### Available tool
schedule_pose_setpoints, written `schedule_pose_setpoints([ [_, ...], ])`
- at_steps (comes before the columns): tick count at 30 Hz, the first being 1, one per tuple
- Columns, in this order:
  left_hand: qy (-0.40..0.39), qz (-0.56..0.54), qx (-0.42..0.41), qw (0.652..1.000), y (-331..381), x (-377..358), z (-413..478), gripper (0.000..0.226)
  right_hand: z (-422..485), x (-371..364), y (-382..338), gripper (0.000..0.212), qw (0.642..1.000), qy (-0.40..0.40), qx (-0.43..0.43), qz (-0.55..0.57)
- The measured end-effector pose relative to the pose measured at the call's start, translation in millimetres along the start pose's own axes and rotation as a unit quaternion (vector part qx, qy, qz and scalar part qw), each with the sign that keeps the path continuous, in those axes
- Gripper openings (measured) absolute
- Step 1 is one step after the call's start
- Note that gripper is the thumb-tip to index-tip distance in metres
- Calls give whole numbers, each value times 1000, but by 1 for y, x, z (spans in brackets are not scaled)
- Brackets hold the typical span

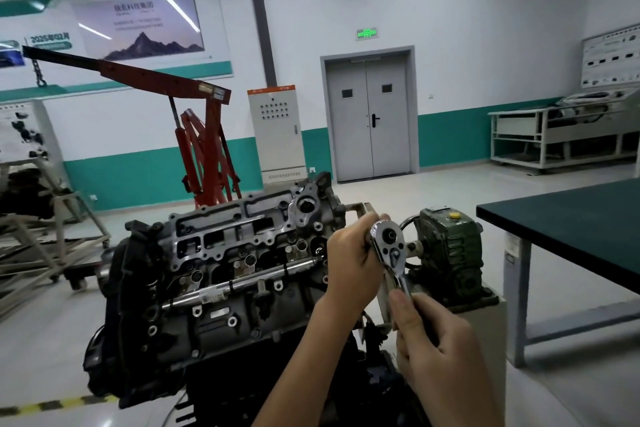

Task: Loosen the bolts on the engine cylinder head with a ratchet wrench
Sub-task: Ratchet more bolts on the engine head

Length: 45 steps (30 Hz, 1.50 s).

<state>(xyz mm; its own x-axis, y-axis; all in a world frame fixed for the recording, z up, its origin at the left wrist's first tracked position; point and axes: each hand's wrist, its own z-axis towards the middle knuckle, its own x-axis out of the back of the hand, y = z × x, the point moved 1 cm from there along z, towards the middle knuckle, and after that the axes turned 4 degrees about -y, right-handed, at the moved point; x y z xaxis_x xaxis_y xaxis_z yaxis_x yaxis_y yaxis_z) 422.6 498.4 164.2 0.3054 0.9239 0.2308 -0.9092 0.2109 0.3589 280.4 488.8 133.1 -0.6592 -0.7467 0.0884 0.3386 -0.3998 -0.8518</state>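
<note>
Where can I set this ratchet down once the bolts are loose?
The dark green tabletop to the right, beyond the green gearbox, shows bare surface across its visible part. The cylinder head is crowded with bolts and a rail. The left hand and right hand hold the ratchet wrench between it and the gearbox.

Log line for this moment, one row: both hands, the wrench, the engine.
left hand: grips ratchet wrench just behind its head | right hand: holds the handle | cylinder head: left of wrench | bolt contact: cannot tell
</note>
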Motion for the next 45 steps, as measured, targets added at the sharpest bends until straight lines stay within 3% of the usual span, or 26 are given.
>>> schedule_pose_setpoints([
  [6, -6, -6, 41, 999, -16, 13, 3, 31, 18, -18, 7, 39, 1000, -12, -12, 6],
  [11, -38, -32, 43, 998, -21, 18, -7, 41, 6, -31, 16, 37, 993, -56, -39, 97],
  [16, -68, -23, 42, 997, -21, 23, -9, 26, -11, -34, 24, 32, 993, -75, -74, 56],
  [23, -41, -23, 50, 998, -11, 26, -12, 20, -24, -51, 34, 24, 990, -93, -85, 56],
  [28, -46, -51, 101, 993, -9, 33, -9, 49, 3, 0, 45, 25, 982, -98, -1, -162],
  [32, -47, -52, 119, 990, -2, 40, -9, 46, 60, 58, 26, 16, 905, -233, 64, -350],
  [34, -55, -51, 122, 990, 2, 41, -9, 45, 85, 72, 12, 17, 862, -213, 117, -446],
  [36, -59, -50, 122, 990, 1, 42, -11, 48, 88, 74, 10, 18, 843, -173, 126, -493],
  [40, -40, -32, 88, 995, 2, 44, -12, 35, 30, 32, 35, 11, 931, -139, -9, -337],
  [43, -21, -18, 65, 998, 5, 43, -7, 41, -10, -29, 30, 16, 975, -24, -24, -221],
  [45, -27, -34, 64, 997, 9, 42, -7, 45, -22, -63, 26, 17, 993, -20, -49, -110],
])
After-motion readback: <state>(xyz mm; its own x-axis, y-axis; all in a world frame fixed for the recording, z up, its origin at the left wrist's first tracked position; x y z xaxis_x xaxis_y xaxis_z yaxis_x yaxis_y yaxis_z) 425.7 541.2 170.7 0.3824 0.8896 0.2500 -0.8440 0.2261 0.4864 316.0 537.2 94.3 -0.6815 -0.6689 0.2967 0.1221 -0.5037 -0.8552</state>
